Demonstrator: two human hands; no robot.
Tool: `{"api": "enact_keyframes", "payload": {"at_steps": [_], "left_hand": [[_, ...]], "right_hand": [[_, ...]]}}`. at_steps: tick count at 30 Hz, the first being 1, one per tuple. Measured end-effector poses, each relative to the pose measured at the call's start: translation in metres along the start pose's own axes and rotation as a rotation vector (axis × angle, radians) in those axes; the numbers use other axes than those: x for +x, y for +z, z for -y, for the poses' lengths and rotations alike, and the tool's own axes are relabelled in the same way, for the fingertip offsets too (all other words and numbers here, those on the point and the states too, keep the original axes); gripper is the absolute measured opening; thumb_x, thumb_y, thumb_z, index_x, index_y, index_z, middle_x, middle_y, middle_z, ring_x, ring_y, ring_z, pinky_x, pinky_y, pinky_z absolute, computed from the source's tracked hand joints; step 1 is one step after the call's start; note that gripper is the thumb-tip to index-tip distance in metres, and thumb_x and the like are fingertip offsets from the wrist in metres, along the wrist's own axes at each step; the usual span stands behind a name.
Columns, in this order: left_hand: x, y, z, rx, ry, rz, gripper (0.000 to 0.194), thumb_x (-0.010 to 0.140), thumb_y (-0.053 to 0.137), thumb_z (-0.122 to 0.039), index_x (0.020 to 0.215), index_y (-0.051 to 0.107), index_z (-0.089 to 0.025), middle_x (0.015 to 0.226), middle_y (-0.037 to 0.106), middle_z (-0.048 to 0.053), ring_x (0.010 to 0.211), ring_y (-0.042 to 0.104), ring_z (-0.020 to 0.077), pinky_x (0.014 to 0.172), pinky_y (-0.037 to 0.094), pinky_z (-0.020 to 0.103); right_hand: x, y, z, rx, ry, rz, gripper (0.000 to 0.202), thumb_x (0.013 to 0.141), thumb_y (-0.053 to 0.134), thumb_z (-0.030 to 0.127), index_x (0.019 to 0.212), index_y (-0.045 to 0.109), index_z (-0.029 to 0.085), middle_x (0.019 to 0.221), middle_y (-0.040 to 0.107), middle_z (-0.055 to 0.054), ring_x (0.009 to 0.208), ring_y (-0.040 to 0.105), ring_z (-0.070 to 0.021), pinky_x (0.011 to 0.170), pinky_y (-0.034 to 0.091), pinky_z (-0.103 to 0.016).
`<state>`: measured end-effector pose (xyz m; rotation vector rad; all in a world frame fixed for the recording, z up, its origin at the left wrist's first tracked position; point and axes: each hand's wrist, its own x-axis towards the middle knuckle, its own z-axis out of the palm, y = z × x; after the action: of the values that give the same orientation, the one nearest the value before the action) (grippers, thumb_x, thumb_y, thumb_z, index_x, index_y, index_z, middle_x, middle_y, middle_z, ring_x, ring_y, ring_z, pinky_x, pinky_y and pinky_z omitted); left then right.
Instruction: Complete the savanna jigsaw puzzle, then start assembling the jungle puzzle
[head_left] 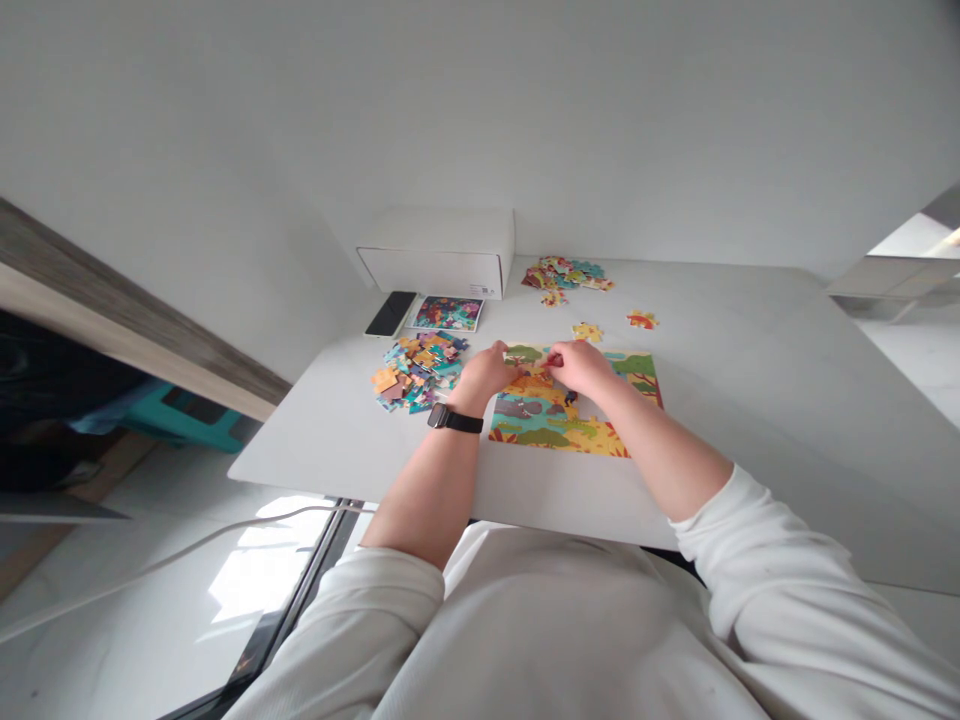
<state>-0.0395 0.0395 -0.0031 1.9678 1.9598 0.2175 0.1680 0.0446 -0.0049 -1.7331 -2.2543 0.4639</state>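
Note:
A partly assembled jigsaw puzzle (547, 437) with animals and trees lies flat on the white table (750, 350). My left hand (486, 374), below a black watch, rests at the puzzle's left edge; its fingers are too small to make out whether they grip anything. Over the upper middle of the puzzle, my right hand (576, 366) pinches a small reddish piece (553, 360). Grey table surface shows through a gap beside my right wrist. Two loose pieces, one yellow (587, 331) and one with a red arc (643, 320), lie beyond the puzzle.
Left of my left hand is a heap of mixed pieces (420, 370). Behind it are a phone (390, 314), a colourful picture card (448, 314) and a white box (431, 270). Another pile of pieces (562, 274) lies near the wall.

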Motion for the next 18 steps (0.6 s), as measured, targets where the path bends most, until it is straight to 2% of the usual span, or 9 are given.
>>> {"api": "enact_keyframes", "payload": {"at_steps": [7,18], "left_hand": [[0.000,0.001,0.002,-0.009,0.022,-0.002,0.067,0.092,0.076,-0.046,0.149,0.059,-0.016,0.132,0.077,0.021,0.126,0.073,0.0371,0.097,0.056,0.038],[0.001,0.002,0.002,0.000,0.020,-0.013,0.064,0.092,0.076,-0.047,0.148,0.061,-0.018,0.132,0.077,0.019,0.125,0.073,0.0357,0.097,0.057,0.037]], "right_hand": [[-0.001,-0.006,0.003,-0.042,-0.038,0.110,0.029,0.085,0.087,0.030,0.113,0.084,0.026,0.115,0.081,-0.012,0.101,0.073,-0.0304,0.082,0.053,-0.038],[-0.007,-0.012,0.011,-0.063,0.000,0.152,0.036,0.086,0.085,0.027,0.122,0.085,0.029,0.108,0.082,-0.010,0.097,0.073,-0.0309,0.082,0.053,-0.039]]}}
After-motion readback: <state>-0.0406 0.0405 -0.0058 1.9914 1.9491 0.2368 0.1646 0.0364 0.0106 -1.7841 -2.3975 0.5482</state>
